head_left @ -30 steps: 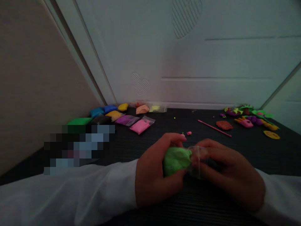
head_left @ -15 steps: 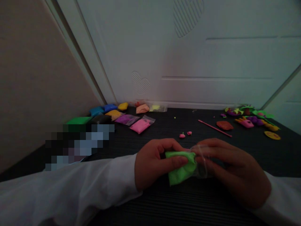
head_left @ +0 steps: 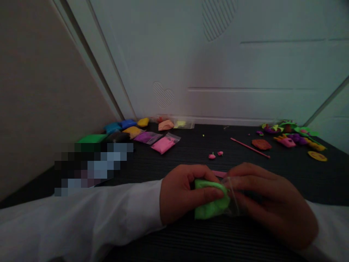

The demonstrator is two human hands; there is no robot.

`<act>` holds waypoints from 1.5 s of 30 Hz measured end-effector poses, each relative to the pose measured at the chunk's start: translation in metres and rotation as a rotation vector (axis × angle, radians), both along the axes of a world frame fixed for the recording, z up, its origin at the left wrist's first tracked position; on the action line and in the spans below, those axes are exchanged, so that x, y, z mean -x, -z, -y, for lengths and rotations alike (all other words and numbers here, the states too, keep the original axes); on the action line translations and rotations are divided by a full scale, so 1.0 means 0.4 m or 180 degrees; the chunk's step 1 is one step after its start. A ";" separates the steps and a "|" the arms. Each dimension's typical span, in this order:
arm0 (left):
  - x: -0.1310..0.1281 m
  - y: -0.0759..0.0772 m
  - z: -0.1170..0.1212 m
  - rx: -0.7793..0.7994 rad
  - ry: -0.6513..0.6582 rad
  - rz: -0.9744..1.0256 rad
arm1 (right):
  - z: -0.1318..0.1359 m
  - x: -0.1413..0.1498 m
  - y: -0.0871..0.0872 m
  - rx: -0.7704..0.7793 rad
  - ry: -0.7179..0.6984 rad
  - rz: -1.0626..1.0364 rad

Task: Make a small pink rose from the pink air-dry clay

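A clear zip bag of light green modelling clay [head_left: 208,209] is between my two hands, above the dark table. My left hand [head_left: 188,194] pinches the clay-filled part, thumb on top and fingers behind. My right hand [head_left: 272,203] is closed at the bag's clear mouth on the right, with the fingertips partly hidden by the plastic. Behind the bag, a flat pink strip [head_left: 219,174] shows between the hands. Just beyond lie two small pink clay buds, one [head_left: 212,156] with a bit of green on it and another [head_left: 220,153] beside it.
Bags of coloured clay, including pink [head_left: 164,143], purple [head_left: 145,137] and green [head_left: 92,138], line the back left. A pink stick tool [head_left: 250,147] lies right of centre near a reddish-brown clay piece [head_left: 261,144]. Finished clay shapes [head_left: 297,138] crowd the back right. A white panel [head_left: 163,54] rises behind.
Both hands and the green clay bag have sunk slightly lower in view. More of the pink strip behind them now shows.
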State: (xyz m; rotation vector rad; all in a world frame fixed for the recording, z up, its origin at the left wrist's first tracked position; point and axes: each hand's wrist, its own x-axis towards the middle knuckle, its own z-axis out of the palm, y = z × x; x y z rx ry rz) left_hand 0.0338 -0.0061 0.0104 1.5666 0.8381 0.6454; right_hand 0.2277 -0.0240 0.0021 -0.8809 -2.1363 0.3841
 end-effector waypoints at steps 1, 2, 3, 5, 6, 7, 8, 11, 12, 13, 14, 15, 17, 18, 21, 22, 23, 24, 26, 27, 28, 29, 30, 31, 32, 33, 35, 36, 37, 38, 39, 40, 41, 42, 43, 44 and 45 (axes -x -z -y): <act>0.000 0.000 -0.001 -0.0012 0.0013 -0.0007 | 0.001 0.001 0.001 0.0020 0.0012 0.0000; 0.001 -0.001 -0.002 -0.0031 0.0021 -0.0001 | 0.001 0.001 0.001 0.0050 0.0029 -0.0011; 0.002 -0.001 -0.003 -0.0059 0.0020 0.0006 | 0.001 0.000 0.002 0.0084 0.0052 -0.0026; 0.003 0.000 -0.008 -0.0127 -0.0038 0.0027 | -0.001 -0.003 0.002 0.0144 0.0111 -0.0092; 0.004 0.001 -0.010 -0.0139 -0.0096 0.0055 | -0.003 -0.006 0.002 0.0168 0.0138 -0.0141; 0.005 0.002 -0.012 -0.0107 -0.0165 0.0111 | -0.005 -0.009 0.001 0.0196 0.0170 -0.0198; 0.005 0.003 -0.015 -0.0011 -0.0214 0.0199 | -0.008 -0.012 0.001 0.0230 0.0214 -0.0258; 0.006 0.006 -0.025 0.0412 -0.0277 0.0578 | -0.018 -0.024 0.002 0.0402 0.0351 -0.0516; 0.007 0.007 -0.029 0.0506 -0.0309 0.0691 | -0.020 -0.027 0.003 0.0474 0.0377 -0.0641; 0.008 0.008 -0.034 0.0532 -0.0387 0.0786 | -0.023 -0.031 0.006 0.0550 0.0385 -0.0775; 0.010 0.009 -0.040 0.0507 -0.0480 0.0834 | -0.025 -0.034 0.009 0.0624 0.0377 -0.0907; 0.012 0.010 -0.047 0.0458 -0.0589 0.0868 | -0.027 -0.037 0.012 0.0691 0.0354 -0.1031; 0.015 0.012 -0.062 0.0389 -0.0804 0.0931 | -0.029 -0.042 0.018 0.0790 0.0301 -0.1203; 0.016 0.013 -0.069 0.0353 -0.0926 0.0957 | -0.029 -0.043 0.020 0.0826 0.0280 -0.1232; 0.015 0.020 -0.093 0.0161 -0.1317 0.0983 | -0.028 -0.042 0.020 0.0930 0.0278 -0.1090; 0.015 0.023 -0.100 0.0084 -0.1426 0.0965 | -0.026 -0.041 0.018 0.0966 0.0286 -0.0983; 0.015 0.026 -0.107 0.0006 -0.1513 0.0929 | -0.024 -0.039 0.016 0.0998 0.0284 -0.0864; 0.016 0.029 -0.115 -0.0075 -0.1576 0.0877 | -0.022 -0.036 0.013 0.1023 0.0282 -0.0751; 0.019 0.035 -0.128 -0.0245 -0.1629 0.0750 | -0.015 -0.029 0.007 0.1055 0.0281 -0.0578; 0.021 0.038 -0.133 -0.0334 -0.1624 0.0683 | -0.011 -0.025 0.005 0.1060 0.0279 -0.0525; 0.024 0.040 -0.138 -0.0422 -0.1606 0.0613 | -0.007 -0.020 0.003 0.1063 0.0277 -0.0478; 0.026 0.042 -0.142 -0.0505 -0.1575 0.0537 | -0.002 -0.016 0.002 0.1057 0.0276 -0.0441; 0.029 0.044 -0.145 -0.0579 -0.1533 0.0441 | 0.002 -0.012 0.001 0.1042 0.0266 -0.0405; 0.031 0.046 -0.148 -0.0649 -0.1488 0.0328 | 0.005 -0.009 0.001 0.1020 0.0247 -0.0358; 0.033 0.047 -0.149 -0.0711 -0.1440 0.0195 | 0.008 -0.006 0.002 0.0994 0.0230 -0.0306; 0.035 0.048 -0.151 -0.0767 -0.1394 0.0043 | 0.010 -0.003 0.003 0.0969 0.0215 -0.0254; 0.038 0.050 -0.154 -0.0865 -0.1333 -0.0272 | 0.013 0.000 0.005 0.0932 0.0189 -0.0162; 0.039 0.051 -0.155 -0.0907 -0.1330 -0.0421 | 0.014 0.000 0.006 0.0922 0.0184 -0.0128; 0.040 0.051 -0.157 -0.0943 -0.1342 -0.0556 | 0.014 0.001 0.006 0.0911 0.0174 -0.0107; 0.041 0.051 -0.158 -0.0976 -0.1368 -0.0671 | 0.015 0.000 0.006 0.0888 0.0143 -0.0093; 0.042 0.050 -0.159 -0.1011 -0.1399 -0.0765 | 0.016 0.000 0.005 0.0846 0.0085 -0.0084; 0.041 0.048 -0.160 -0.1051 -0.1429 -0.0839 | 0.017 -0.001 0.004 0.0782 0.0005 -0.0075; 0.041 0.046 -0.159 -0.1100 -0.1454 -0.0900 | 0.017 -0.002 0.003 0.0705 -0.0081 -0.0059; 0.040 0.044 -0.158 -0.1163 -0.1480 -0.0946 | 0.018 -0.003 0.002 0.0626 -0.0152 -0.0034; 0.039 0.041 -0.157 -0.1234 -0.1505 -0.0977 | 0.019 -0.004 0.002 0.0552 -0.0194 -0.0001; 0.038 0.039 -0.155 -0.1307 -0.1529 -0.0997 | 0.019 -0.005 0.002 0.0492 -0.0202 0.0041; 0.037 0.037 -0.153 -0.1374 -0.1547 -0.1006 | 0.019 -0.005 0.003 0.0445 -0.0191 0.0085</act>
